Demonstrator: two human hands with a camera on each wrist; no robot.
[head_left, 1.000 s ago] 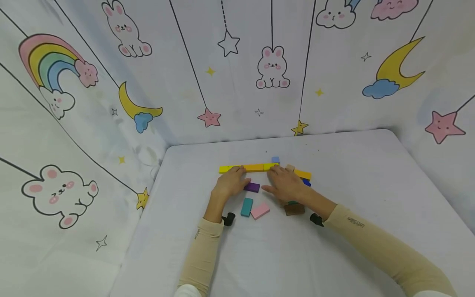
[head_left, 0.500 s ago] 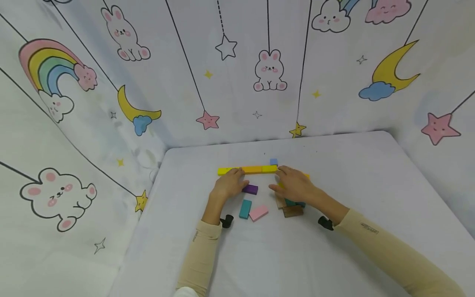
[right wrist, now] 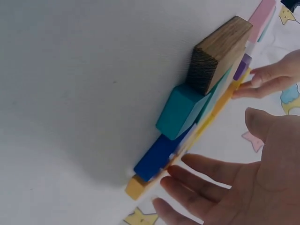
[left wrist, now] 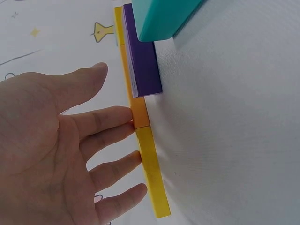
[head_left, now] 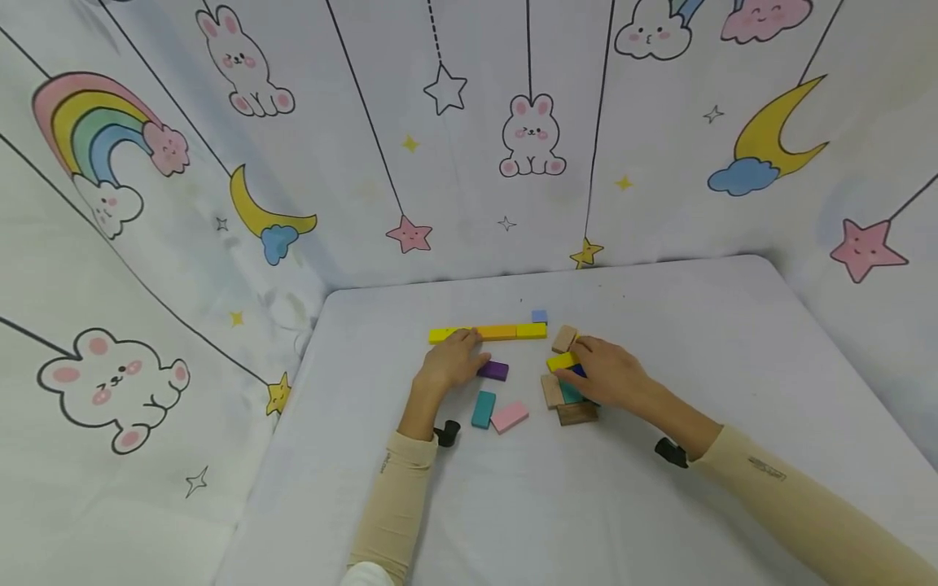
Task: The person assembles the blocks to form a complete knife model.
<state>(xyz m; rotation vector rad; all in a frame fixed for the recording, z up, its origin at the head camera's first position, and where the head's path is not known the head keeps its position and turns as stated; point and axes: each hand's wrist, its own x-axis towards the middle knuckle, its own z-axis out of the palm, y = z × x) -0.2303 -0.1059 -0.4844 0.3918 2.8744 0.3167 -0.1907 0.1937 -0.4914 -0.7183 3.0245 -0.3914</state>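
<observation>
My left hand (head_left: 450, 362) rests its fingertips on a straight row made of a yellow block (left wrist: 153, 173), an orange block (head_left: 498, 332) and another yellow block (head_left: 531, 330). Its fingers are extended, thumb apart, in the left wrist view. A purple block (head_left: 495, 371) lies just below that thumb. My right hand (head_left: 611, 373) reaches over a loose cluster to the right, fingers nearly straight. Near its fingertips are a yellow block (head_left: 561, 362), a dark blue block (right wrist: 157, 157) and an orange-yellow block (right wrist: 136, 187). The hand partly covers these in the head view.
Closer in lie a teal block (head_left: 483, 409) and a pink block (head_left: 510, 417). The cluster also has a brown block (head_left: 578, 414), a green-teal block (right wrist: 182, 111) and plain wood blocks (head_left: 552, 392). A light blue block (head_left: 539, 316) sits behind the row.
My right hand has moved right, from the row's right end to the cluster. The row's right end and more cluster blocks now show. My left hand stays at the row.
</observation>
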